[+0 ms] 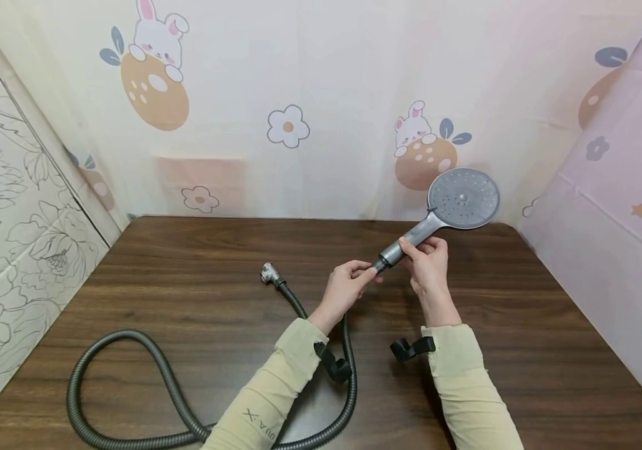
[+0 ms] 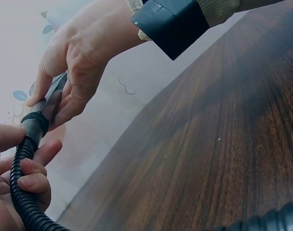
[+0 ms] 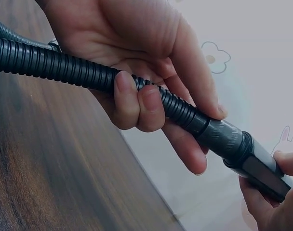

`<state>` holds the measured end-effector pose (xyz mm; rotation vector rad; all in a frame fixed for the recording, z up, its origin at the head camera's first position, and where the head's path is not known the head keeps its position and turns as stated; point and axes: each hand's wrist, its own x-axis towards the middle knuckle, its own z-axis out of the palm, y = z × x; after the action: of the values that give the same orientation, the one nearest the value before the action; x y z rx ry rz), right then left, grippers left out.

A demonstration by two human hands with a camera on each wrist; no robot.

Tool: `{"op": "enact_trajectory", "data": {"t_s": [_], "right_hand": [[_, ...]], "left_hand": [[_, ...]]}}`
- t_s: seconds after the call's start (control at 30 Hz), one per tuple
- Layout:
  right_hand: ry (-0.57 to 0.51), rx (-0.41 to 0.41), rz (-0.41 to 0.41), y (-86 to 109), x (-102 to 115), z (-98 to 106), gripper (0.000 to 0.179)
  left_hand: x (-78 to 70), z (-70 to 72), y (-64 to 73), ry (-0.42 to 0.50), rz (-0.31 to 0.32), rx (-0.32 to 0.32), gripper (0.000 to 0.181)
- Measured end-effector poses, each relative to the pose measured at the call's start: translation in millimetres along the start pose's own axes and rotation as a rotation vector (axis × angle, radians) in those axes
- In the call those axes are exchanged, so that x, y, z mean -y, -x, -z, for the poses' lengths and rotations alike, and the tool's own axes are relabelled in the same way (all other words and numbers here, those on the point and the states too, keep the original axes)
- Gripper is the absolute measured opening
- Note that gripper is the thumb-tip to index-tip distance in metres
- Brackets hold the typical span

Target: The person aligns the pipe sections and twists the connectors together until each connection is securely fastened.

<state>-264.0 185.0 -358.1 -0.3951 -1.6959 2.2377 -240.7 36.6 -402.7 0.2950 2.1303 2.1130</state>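
A grey shower head [image 1: 463, 199] with a round nozzle face is held above the table, tilted up to the right. My right hand [image 1: 430, 267] grips its handle [image 1: 419, 232] between thumb and fingers. At the handle's lower end, my left hand [image 1: 347, 289] pinches the end fitting [image 3: 224, 137] of a dark ribbed shower hose [image 3: 55, 64], the fitting meeting the handle end. In the right wrist view the left fingers [image 3: 151, 103] curl round the hose below this joint. The hose's other end carries a silver angled connector [image 1: 269, 274], lying on the table left of my hands.
The hose loops over the left and front of the brown wooden table [image 1: 185, 250]. Patterned curtains [image 1: 343, 75] hang behind and at the right, and a flower-drawn panel [image 1: 17, 237] stands at the left. Black straps [image 1: 412, 348] hang from both wrists.
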Motion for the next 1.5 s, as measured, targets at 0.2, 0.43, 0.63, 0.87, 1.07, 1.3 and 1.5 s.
{"op": "enact_trajectory", "data": {"t_s": [0.2, 0.43, 0.63, 0.87, 1.07, 1.3, 1.5], "right_hand": [[0.054, -0.002, 0.021, 1.1, 0, -1, 0.037], [0.062, -0.006, 0.015, 0.6, -1, 0, 0.036], [0.054, -0.004, 0.012, -0.9, -1, -1, 0.036], [0.045, -0.013, 0.006, -1.4, 0, -1, 0.036], [0.043, -0.014, -0.003, 0.3, 0, 0, 0.035], [0.046, -0.015, -0.015, -0.1, -1, -1, 0.036], [0.052, -0.008, -0.019, 0.0, -2, 0, 0.037]], "left_hand": [[0.0, 0.4, 0.5, 0.018, 0.002, -0.009, 0.024], [1.7, -0.1, -0.9, 0.028, -0.003, -0.020, 0.022], [1.5, -0.5, -2.5, 0.061, -0.009, -0.029, 0.021], [1.6, -0.9, -3.5, 0.063, -0.021, -0.040, 0.019], [0.8, -1.0, -1.5, 0.071, -0.016, -0.038, 0.021], [-1.3, -1.5, -0.3, 0.081, -0.012, -0.046, 0.021], [-18.0, -0.5, 9.8, 0.084, 0.005, -0.059, 0.021]]}}
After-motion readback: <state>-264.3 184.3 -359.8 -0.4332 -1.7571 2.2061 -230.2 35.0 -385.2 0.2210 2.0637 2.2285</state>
